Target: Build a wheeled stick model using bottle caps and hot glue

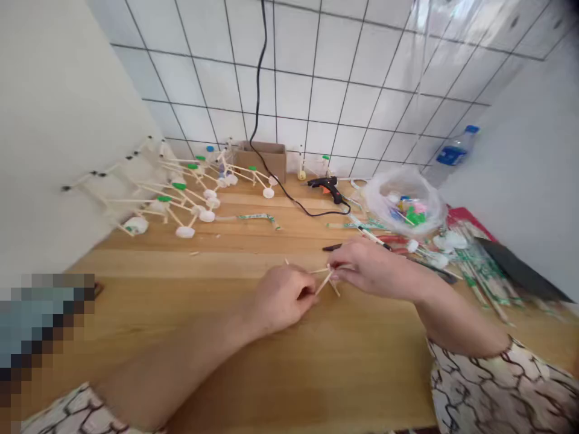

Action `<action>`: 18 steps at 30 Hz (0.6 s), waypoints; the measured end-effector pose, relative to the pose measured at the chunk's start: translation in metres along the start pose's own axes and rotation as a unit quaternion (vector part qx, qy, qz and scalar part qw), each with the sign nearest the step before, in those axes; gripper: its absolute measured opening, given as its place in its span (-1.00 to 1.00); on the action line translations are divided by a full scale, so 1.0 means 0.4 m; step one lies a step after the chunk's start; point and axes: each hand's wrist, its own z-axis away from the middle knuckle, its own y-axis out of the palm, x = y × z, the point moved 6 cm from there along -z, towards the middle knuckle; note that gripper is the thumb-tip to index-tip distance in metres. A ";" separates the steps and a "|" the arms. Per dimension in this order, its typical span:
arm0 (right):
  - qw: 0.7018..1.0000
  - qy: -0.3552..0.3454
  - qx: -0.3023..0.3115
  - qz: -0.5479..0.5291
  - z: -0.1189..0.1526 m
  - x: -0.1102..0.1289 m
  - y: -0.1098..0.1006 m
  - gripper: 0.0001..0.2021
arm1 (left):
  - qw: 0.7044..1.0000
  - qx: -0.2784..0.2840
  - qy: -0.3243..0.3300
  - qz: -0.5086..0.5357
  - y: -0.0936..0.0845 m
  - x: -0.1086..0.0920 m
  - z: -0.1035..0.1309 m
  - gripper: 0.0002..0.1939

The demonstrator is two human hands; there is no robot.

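Left hand: the bare left hand (283, 296) is holding one side of a small piece of thin, pale, wood-like sticks (322, 284); its fingers are pressing narrowly together.
Right hand: the bare right hand (368, 268) is pinching the same piece where the sticks are crossing; its fingers are also lying close together.
Stick piece: it is staying between the two hands, over the middle of the brown wooden desk (289, 374), well apart from the far edge.
Finished frames: towards the far left corner, several pale stick frames with green caps (179, 186) are standing on round white discs (185, 232); I am judging them complete or nearly so.
Still lacking: the held piece is seeming only at an early stage; if it is following these frames, discs and a cap are missing.
Glue gun: a black glue gun with orange trigger (333, 189) is lying near the far edge, unheld.
Hard to see: the fingers are hiding the joints, so I cannot tell whether they are fixed. Coarse squares are covering something at the left edge, and blur is softening the green-white plastic wrappers (482, 271) towards the right edge.
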 end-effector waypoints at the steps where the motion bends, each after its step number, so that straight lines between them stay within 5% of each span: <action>1: 1.000 0.006 0.000 0.000 0.000 0.000 -0.001 -0.86 | 1.000 0.005 0.004 0.004 0.000 0.001 0.000 -0.89; 11: 1.000 -0.019 -0.018 -0.008 0.001 -0.013 0.007 -0.83 | 0.995 -0.016 -0.081 0.055 -0.102 0.053 0.005 -0.83; 18: 0.999 -0.022 -0.026 -0.006 0.005 -0.015 0.005 -0.83 | 0.997 0.001 -0.064 0.039 -0.071 0.057 -0.011 -0.86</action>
